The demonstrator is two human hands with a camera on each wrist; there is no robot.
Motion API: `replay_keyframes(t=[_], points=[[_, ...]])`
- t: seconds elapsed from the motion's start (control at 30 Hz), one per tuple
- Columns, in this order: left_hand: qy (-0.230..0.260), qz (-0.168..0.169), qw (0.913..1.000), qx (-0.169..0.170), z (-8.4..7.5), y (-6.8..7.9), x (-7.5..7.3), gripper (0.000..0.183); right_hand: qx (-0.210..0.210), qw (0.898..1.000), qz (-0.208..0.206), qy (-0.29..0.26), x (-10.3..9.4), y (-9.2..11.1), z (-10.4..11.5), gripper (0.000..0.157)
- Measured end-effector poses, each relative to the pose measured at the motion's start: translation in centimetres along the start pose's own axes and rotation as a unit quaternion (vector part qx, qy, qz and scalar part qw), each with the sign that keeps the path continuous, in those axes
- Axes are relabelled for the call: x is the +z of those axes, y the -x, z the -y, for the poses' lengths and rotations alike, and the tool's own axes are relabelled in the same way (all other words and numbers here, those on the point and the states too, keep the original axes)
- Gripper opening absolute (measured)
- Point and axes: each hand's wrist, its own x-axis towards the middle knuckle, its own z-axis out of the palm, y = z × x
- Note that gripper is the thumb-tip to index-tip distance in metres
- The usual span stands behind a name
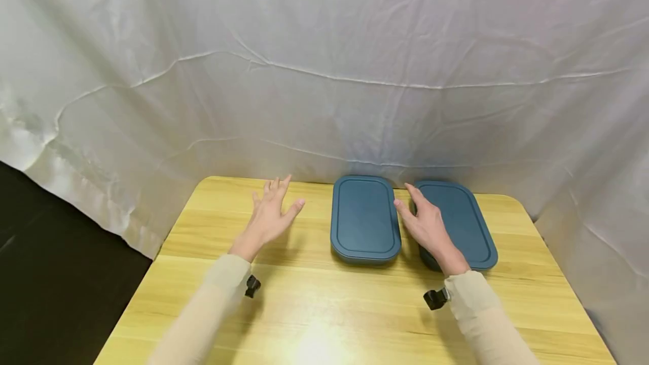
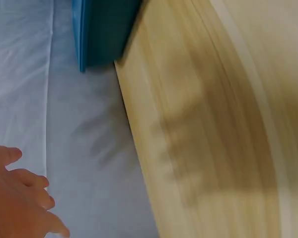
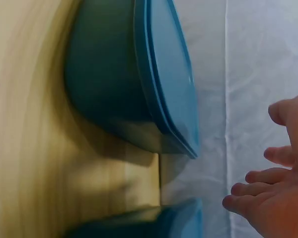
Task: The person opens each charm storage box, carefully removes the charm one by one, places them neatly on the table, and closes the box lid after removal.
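Note:
Two blue lidded containers stand near the back of the wooden table. The left container (image 1: 365,218) has its lid on, and the right container (image 1: 463,224) is lidded too, partly covered by my right hand. That right hand (image 1: 426,224) hovers over the gap between them with fingers extended, holding nothing. My left hand (image 1: 269,216) is held over the table to the left of the left container, fingers spread and holding nothing. In the right wrist view the left container (image 3: 114,74) shows its side and lid rim, apart from the right hand (image 3: 278,193). The left wrist view shows the left hand (image 2: 20,198) at its edge.
The wooden table (image 1: 314,297) has rounded back corners. A wrinkled pale curtain (image 1: 324,117) hangs right behind it and along both sides. A black area (image 1: 61,275) lies beyond the table at the left. Small black devices are strapped at both wrists.

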Motion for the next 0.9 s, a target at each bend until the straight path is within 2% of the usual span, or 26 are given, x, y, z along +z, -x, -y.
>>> replay_keyframes(t=[0.17, 0.37, 0.57, 0.9], points=[[0.092, -0.003, 0.9958, -0.003, -1.1, 0.1, 2.0, 0.079, 0.039, 0.998, -0.017, -0.041, 1.0, 0.2, -0.2, 0.068], [0.170, 0.004, 0.9853, -0.014, -2.1, 0.2, 4.0, 0.074, 0.063, 0.994, -0.029, -0.083, 2.1, 0.3, -0.5, 0.065], [0.208, -0.002, 0.9780, -0.011, -2.6, 0.0, 6.2, 0.071, 0.079, 0.990, -0.029, -0.110, 3.1, 0.6, -1.1, 0.064], [0.297, -0.007, 0.9543, -0.028, -3.7, -0.3, 9.3, 0.066, 0.101, 0.986, -0.023, -0.133, 4.4, 1.1, -1.6, 0.062]])
